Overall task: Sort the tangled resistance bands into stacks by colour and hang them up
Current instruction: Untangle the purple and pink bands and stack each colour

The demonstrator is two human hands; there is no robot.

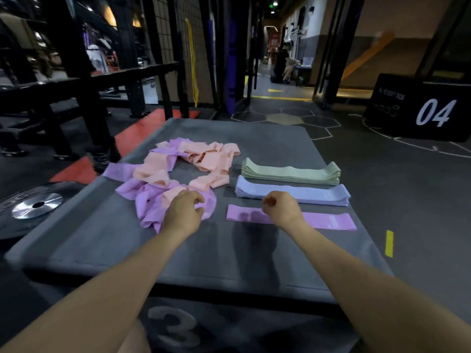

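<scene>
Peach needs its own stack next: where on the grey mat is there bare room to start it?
The grey mat is bare beyond the green stack, and along its near edge below the pink stack. The left half is crowded by the tangled pile; green, blue stack and pink sit close together.

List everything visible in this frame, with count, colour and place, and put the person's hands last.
tangled bands: one heap, peach and purple, left on the mat
green stack: one, pale green, right on the mat, farthest
blue stack: one, pale blue, below the green
purple stack: one, thin, purple, nearest
mat: one, grey, on a box numbered 3
weight plate: one, black and silver, floor at left
plyo box: one, black, marked 04, far right
left hand: fingers curled on the heap's purple bands
right hand: fingers curled, above the purple stack
</scene>
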